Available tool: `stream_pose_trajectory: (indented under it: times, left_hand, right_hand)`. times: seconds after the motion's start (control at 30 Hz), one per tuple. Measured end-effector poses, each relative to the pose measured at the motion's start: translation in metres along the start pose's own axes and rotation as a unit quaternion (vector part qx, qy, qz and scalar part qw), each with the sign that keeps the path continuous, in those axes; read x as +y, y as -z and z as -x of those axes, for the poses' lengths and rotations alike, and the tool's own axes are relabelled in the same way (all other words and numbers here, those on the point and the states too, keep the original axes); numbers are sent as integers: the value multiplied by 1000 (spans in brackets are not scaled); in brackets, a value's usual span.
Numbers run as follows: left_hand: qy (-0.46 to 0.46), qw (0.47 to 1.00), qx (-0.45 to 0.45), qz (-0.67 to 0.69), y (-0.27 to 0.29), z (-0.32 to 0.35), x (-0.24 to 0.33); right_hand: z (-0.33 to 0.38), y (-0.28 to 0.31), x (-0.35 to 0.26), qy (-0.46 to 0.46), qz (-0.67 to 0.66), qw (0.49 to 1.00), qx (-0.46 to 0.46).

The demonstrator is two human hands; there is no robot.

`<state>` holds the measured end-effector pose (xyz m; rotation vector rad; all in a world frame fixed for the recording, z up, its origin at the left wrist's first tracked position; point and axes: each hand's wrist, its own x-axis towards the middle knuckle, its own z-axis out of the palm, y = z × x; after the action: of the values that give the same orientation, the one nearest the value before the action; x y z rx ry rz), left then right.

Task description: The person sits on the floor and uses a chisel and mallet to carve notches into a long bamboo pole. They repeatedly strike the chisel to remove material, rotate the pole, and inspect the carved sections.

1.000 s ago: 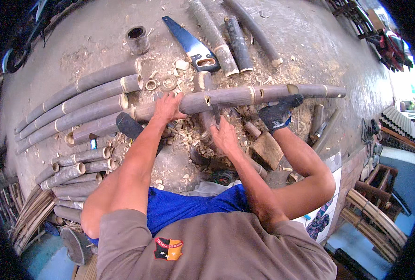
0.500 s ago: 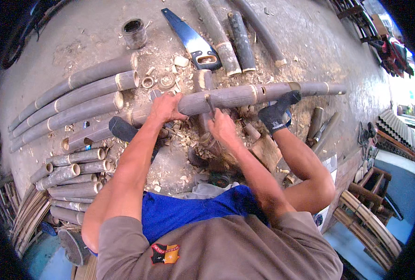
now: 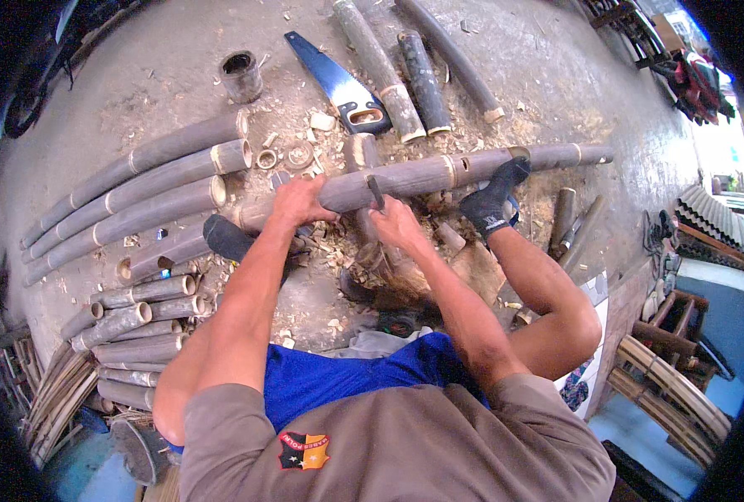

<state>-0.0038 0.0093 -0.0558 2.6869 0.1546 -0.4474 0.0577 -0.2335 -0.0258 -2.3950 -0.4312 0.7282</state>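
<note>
A long grey-brown bamboo pole [image 3: 389, 181] lies across in front of me, with a small slot cut to the right of a node and a larger notch near my right foot. My left hand [image 3: 301, 202] is wrapped over the pole from above, left of the middle. In my right hand [image 3: 399, 224], closed fingers grip a narrow dark-bladed tool [image 3: 375, 191], whose blade lies against the pole's near side. The handle is hidden in the fist. My black-socked right foot [image 3: 496, 194] presses on the pole; my left foot [image 3: 225, 238] rests near its left part.
A handsaw [image 3: 338, 84] lies beyond the pole, beside several bamboo lengths [image 3: 426, 79] and a round pot [image 3: 241, 75]. Three long poles [image 3: 159, 180] and a stack of short bamboo pieces [image 3: 142, 322] lie left. Shavings cover the floor around a wooden block [image 3: 472, 272].
The whole view has shifted slightly. Both hands keep nearly the same places on and beside the pole, and the tool stays against it.
</note>
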Motion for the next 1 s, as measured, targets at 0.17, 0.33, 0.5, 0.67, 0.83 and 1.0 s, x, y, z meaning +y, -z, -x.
stream_pose_trajectory:
  times: [0.17, 0.33, 0.5, 0.67, 0.83, 1.0]
  left_hand:
    - [27, 999, -14, -11, 14, 5, 12]
    - [21, 999, -5, -30, 13, 0, 11]
    - [23, 1000, 6, -19, 20, 2, 17]
    - [8, 999, 22, -24, 8, -1, 6]
    - [13, 999, 33, -28, 16, 4, 17]
    - [4, 999, 38, -28, 11, 3, 13]
  right_hand:
    - [17, 2, -24, -72, -17, 997, 2]
    - [1, -13, -12, -27, 48, 998, 28]
    - [1, -12, 0, 54, 115, 991, 37]
    - [-4, 13, -6, 74, 148, 986, -17]
    - [0, -10, -18, -98, -61, 993, -16]
    - [1, -11, -11, -32, 12, 999, 13]
